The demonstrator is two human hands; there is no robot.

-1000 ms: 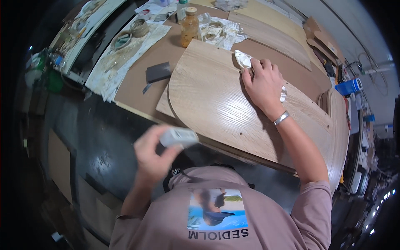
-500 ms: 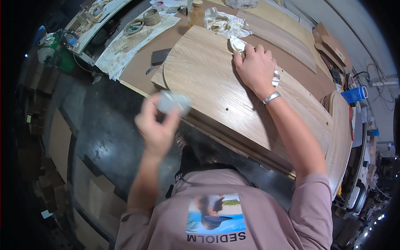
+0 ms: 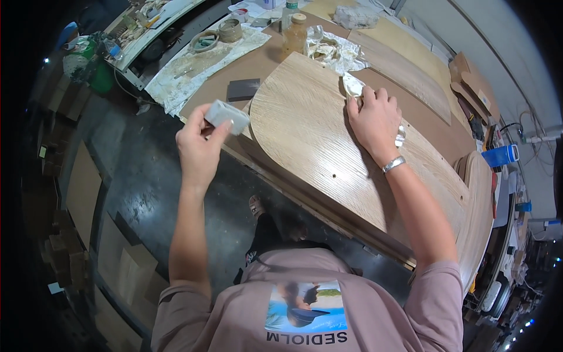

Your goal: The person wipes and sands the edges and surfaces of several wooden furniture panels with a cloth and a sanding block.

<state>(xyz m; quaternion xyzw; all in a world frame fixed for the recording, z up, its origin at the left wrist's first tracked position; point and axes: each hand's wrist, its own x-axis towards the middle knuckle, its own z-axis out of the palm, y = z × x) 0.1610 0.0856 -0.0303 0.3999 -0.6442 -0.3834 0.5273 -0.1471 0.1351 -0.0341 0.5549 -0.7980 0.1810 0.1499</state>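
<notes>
My left hand (image 3: 198,146) pinches a small grey rectangular block (image 3: 227,117) between thumb and fingers, just off the rounded left end of a wood-grain board (image 3: 299,126). My right hand (image 3: 375,117) rests on that board, its fingers curled over a crumpled white cloth (image 3: 352,85) that sticks out on both sides. The board lies flat on the workbench, with its curved end to the left and small dark holes in its face. Behind the block, a dark grey flat rectangular piece (image 3: 243,90) lies on the brown bench top.
A capped jar (image 3: 295,34) and crumpled white material (image 3: 334,50) stand behind the board. A stained sheet (image 3: 182,73) at the far left carries round containers. More curved boards (image 3: 476,193) and a blue container (image 3: 499,156) are at the right. Flat panels (image 3: 87,179) stand on the left floor.
My left hand has moved left and away from me with the grey block, clear of the board's near edge. The right hand keeps its place on the board. The view has shifted slightly.
</notes>
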